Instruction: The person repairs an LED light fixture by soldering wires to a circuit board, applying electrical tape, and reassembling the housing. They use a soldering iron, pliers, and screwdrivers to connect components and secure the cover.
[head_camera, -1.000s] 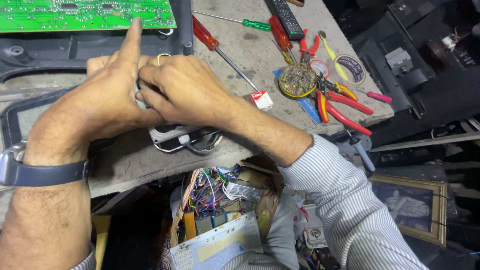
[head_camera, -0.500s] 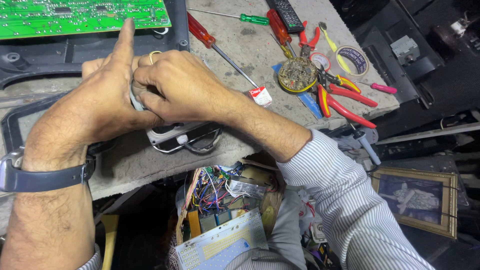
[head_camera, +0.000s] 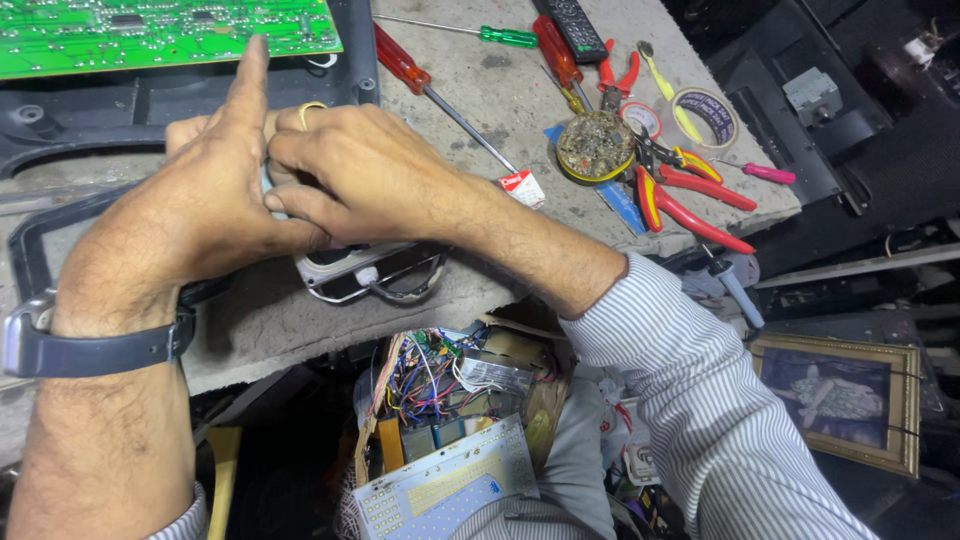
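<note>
Both hands clamped on a small white device at the tabletop's front edge.

My left hand and right hand are pressed together over the device, left forefinger pointing up, fingers closed round its upper half; only its lower end with a wire loop shows, so I cannot tell what the fingertips work on. It rests on the grey tabletop, below the green board and well left of the red screwdriver, pliers and solder tin. In my judgement the step goes best with the device braced flat, pressure even from both sides, wire loop kept free.
</note>
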